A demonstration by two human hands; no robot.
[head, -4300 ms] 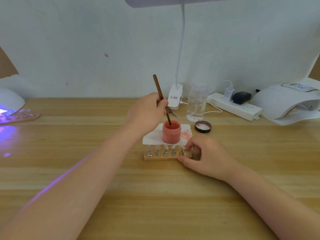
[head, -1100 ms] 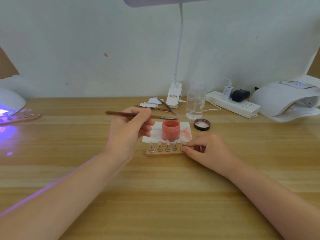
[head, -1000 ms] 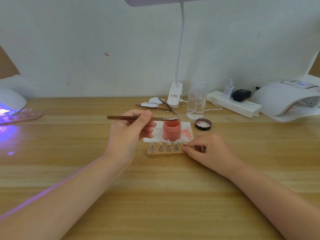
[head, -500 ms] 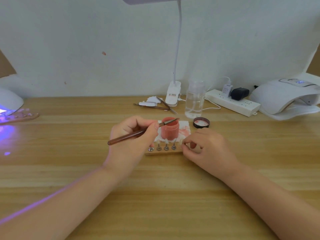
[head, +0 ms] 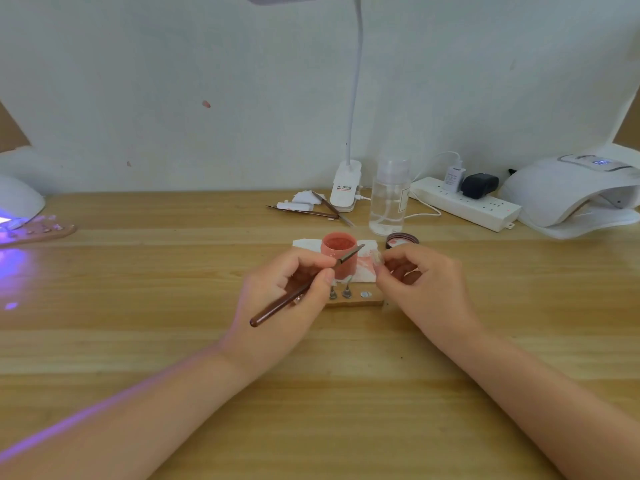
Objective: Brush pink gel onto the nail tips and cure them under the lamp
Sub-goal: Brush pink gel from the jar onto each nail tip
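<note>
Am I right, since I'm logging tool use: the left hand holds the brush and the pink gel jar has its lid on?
Not quite. The head view shows the pink gel jar open; its lid lies on the table to its right. The left hand does hold the brush.

A wooden table (head: 138,341) carries a power strip (head: 464,204), clear bottle (head: 389,202), lid (head: 401,240) and wooden holder (head: 360,301).

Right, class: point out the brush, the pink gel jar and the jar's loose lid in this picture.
brush (head: 277,305): head view, on the brown handle below the left hand.
pink gel jar (head: 338,243): head view, on the open top.
lid (head: 401,239): head view, on its rim.
</note>
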